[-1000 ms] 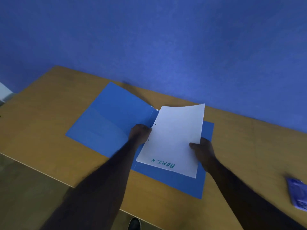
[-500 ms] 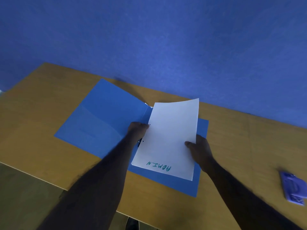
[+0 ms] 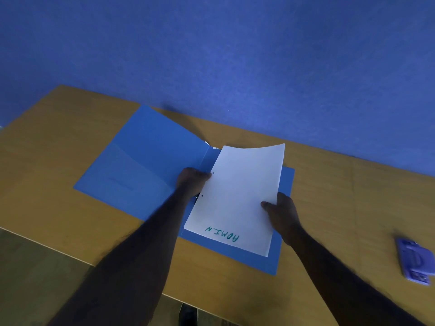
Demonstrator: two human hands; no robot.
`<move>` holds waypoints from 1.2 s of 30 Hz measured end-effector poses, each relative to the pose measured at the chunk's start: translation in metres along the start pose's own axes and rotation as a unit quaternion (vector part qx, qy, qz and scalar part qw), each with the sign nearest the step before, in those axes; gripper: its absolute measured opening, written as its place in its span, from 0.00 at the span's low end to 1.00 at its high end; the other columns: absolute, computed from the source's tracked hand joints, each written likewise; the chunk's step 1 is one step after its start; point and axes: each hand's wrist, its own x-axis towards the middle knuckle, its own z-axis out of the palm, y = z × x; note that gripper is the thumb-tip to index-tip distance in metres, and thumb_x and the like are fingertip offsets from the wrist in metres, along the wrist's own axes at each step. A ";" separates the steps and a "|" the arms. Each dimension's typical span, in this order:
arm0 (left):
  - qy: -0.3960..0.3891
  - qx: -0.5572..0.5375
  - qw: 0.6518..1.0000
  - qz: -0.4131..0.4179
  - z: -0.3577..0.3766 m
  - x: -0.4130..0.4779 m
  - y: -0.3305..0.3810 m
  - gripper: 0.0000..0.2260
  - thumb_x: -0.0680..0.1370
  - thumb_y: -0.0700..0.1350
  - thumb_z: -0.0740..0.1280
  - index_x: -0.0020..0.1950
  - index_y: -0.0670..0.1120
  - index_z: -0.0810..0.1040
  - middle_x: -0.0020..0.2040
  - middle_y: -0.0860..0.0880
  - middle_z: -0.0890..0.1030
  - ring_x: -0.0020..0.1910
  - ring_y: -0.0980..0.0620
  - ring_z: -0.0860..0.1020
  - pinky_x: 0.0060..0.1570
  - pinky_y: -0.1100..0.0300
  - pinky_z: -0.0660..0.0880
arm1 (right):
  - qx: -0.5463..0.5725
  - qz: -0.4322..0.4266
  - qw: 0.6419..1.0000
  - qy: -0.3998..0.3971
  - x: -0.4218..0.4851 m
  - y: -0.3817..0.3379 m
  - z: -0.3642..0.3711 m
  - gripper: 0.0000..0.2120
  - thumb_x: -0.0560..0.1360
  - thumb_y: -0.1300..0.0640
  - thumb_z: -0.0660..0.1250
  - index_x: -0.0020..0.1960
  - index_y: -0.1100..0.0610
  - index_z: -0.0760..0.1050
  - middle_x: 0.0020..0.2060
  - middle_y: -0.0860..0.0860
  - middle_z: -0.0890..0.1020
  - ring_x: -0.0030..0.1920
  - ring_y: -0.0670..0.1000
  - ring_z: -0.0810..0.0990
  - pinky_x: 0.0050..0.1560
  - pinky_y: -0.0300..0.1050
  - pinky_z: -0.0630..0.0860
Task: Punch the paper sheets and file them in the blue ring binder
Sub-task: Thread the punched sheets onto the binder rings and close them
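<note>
The blue ring binder lies open on the wooden table. Over its right half I hold white paper sheets, two punched holes on the left edge and "ADMIN" in green upside down at the near end. My left hand pinches the sheets at the punched edge, over the binder's spine. My right hand grips the right edge, thumb on top. The far end of the sheets curls upward. The binder rings are mostly hidden under my left hand and the paper.
A purple hole punch lies on the table at the far right, near the frame edge. A blue wall rises behind the table. The table's near edge runs diagonally below my arms, with floor and a shoe beneath.
The sheets and both hands keep nearly the same place over the binder's right half. The view has shifted slightly, bringing the hole punch further into frame.
</note>
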 end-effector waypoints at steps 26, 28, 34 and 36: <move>-0.069 0.010 0.992 0.104 -0.010 -0.023 -0.047 0.10 0.70 0.48 0.77 0.43 0.47 0.78 0.40 0.48 0.82 0.40 0.50 0.81 0.45 0.54 0.78 | 0.032 0.019 0.999 0.023 0.001 0.014 -0.001 0.09 0.75 0.64 0.64 0.53 0.53 0.75 0.49 0.52 0.81 0.48 0.54 0.80 0.46 0.47 0.76; -0.025 0.048 0.988 0.144 -0.004 -0.030 -0.048 0.09 0.72 0.49 0.74 0.49 0.49 0.79 0.43 0.49 0.80 0.42 0.51 0.79 0.44 0.57 0.76 | 0.035 0.026 0.999 0.027 0.000 0.019 0.000 0.10 0.75 0.64 0.64 0.53 0.53 0.75 0.50 0.53 0.80 0.49 0.55 0.80 0.47 0.49 0.77; 0.036 0.221 0.946 0.233 0.009 -0.046 -0.055 0.14 0.80 0.52 0.60 0.63 0.54 0.79 0.52 0.48 0.77 0.49 0.46 0.78 0.46 0.55 0.77 | 0.006 0.040 0.999 0.024 -0.001 0.030 0.004 0.13 0.75 0.62 0.64 0.59 0.58 0.75 0.51 0.53 0.80 0.49 0.55 0.80 0.47 0.50 0.78; 0.060 0.262 0.925 0.269 0.011 -0.047 -0.055 0.13 0.81 0.51 0.60 0.62 0.53 0.80 0.50 0.47 0.77 0.49 0.44 0.78 0.43 0.54 0.77 | -0.002 0.037 0.999 0.028 0.000 0.031 0.004 0.13 0.75 0.62 0.64 0.59 0.58 0.75 0.51 0.53 0.81 0.49 0.55 0.80 0.47 0.50 0.79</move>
